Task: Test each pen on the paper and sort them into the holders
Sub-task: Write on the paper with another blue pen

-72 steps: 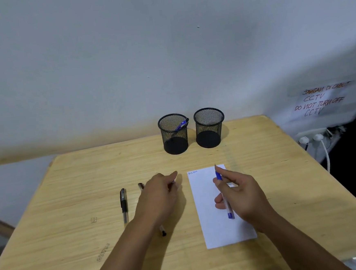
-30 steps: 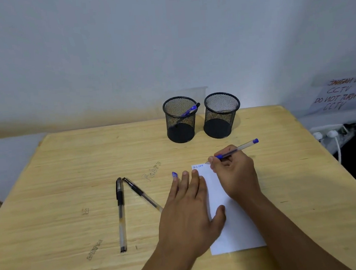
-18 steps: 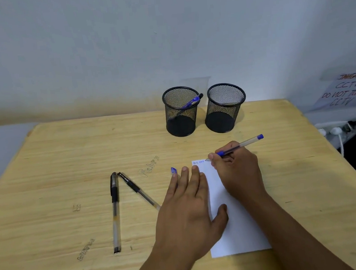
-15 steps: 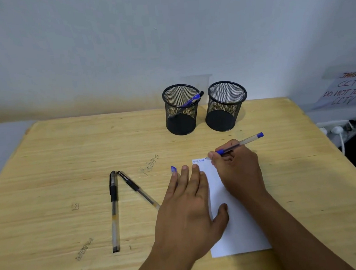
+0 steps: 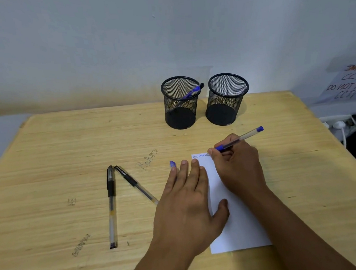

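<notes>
Wooden table (image 5: 46, 155) (pens (image 5: 112, 204), paper (image 5: 239, 226), holders (image 5: 180, 104))

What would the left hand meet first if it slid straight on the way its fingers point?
Probably the blue pen cap, just beyond the left hand; its fingers may pass beside it.

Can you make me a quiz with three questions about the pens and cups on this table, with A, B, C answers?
1. Where is the pen that is already sorted?
A. in the left holder
B. in the right holder
C. on the paper

2. How many black pens lie on the table?
A. one
B. two
C. four

3. What is the left hand doing?
A. holding a pen
B. lifting a holder
C. lying flat on the paper

Answers:
1 A: a blue pen leans inside the left holder; the right holder shows none.
2 B: two black pens lie left of the paper.
3 C: the left hand lies flat across the paper's edge while the right hand writes with a blue pen.
</notes>
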A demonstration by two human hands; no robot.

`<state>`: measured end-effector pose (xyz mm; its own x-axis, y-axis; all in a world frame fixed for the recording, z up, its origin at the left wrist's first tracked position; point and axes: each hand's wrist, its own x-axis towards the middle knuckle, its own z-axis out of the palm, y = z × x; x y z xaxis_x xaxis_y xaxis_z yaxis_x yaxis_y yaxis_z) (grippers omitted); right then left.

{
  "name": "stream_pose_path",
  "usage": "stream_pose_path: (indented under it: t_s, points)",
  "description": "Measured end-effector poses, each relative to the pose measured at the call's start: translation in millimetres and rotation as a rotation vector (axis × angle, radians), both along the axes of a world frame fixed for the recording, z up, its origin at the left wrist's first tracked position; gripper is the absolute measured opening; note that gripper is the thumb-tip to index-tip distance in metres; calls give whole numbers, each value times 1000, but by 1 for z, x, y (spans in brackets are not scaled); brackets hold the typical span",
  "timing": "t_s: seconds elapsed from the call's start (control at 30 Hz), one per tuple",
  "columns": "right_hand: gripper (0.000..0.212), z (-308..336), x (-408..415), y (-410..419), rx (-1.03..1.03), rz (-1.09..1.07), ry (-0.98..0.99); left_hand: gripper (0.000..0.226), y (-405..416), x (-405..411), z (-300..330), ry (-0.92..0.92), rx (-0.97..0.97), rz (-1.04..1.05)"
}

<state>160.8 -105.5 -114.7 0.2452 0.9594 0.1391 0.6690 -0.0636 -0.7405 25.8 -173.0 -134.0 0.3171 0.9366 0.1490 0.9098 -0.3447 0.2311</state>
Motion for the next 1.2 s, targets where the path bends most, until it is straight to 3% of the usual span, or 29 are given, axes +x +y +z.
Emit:
stream_pose_path:
  t_s: [1.2]
  points:
    - [13,-2,2,1,20,16,4,77,0,0,1,-32,-1,5]
